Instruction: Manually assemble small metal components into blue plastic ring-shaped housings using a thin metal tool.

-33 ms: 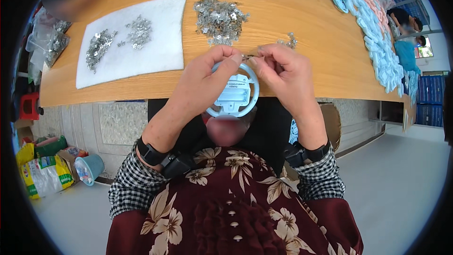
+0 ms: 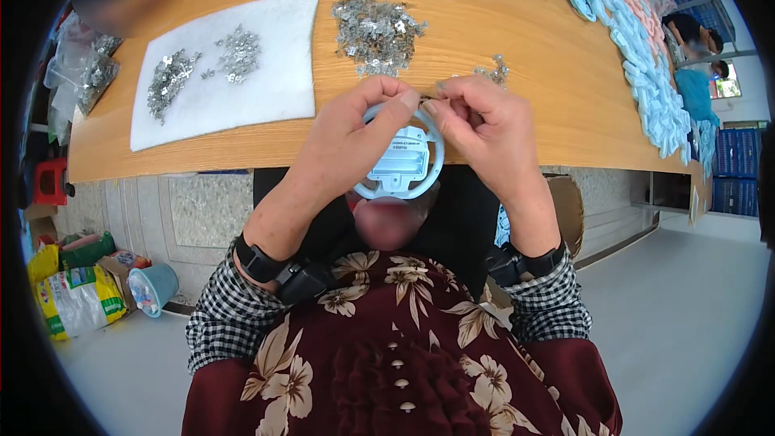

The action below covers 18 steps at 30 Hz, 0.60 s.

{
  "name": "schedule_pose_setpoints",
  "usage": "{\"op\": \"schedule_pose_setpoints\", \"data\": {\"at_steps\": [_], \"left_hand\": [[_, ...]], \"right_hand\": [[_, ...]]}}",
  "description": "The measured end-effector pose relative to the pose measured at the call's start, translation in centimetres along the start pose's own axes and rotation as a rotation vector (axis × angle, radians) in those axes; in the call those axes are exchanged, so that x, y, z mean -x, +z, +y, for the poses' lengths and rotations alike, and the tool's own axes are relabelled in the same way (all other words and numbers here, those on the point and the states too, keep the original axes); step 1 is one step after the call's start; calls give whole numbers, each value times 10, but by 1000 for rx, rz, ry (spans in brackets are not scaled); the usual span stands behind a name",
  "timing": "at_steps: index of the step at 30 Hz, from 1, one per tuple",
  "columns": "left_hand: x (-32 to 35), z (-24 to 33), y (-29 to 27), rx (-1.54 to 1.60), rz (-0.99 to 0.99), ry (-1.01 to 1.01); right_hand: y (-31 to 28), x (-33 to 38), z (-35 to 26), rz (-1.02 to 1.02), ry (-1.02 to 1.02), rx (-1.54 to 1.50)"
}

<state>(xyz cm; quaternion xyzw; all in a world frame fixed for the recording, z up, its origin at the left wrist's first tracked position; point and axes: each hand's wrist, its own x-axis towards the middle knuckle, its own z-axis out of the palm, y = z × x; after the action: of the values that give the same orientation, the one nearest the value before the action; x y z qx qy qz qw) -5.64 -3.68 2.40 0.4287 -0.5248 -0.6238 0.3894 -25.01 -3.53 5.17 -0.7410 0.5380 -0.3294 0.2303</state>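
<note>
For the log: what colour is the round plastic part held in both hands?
Pale blue, clearest in the head view: round plastic part.

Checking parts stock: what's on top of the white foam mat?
Two loose heaps of small silvery metal pieces lie on the white mat, toward its left half; the rest shows bare. The pieces are too small to tell their shape, and the table under the mat is covered.

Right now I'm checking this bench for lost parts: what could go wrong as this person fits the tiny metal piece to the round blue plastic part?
The left hand and right hand hold the round blue plastic part at the table edge, partly over the lap, so a slipped tiny metal piece would likely fall to the floor. The loose pile of metal pieces lies just beyond the fingers; a careless reach could scatter it.
</note>
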Motion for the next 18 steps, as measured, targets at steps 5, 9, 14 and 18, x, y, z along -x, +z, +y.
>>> {"op": "schedule_pose_setpoints", "data": {"at_steps": [5, 9, 14, 18], "left_hand": [[2, -7, -2, -117, 44, 104], [6, -7, -6, -158, 63, 128], [9, -3, -4, -264, 75, 309], [14, 2, -3, -336, 55, 276]], "right_hand": [[2, 5, -4, -23, -41, -119], [-1, 7, -5, -119, 113, -337], [-8, 6, -13, -196, 222, -375], [-12, 8, -16, -239, 229, -342]]}}
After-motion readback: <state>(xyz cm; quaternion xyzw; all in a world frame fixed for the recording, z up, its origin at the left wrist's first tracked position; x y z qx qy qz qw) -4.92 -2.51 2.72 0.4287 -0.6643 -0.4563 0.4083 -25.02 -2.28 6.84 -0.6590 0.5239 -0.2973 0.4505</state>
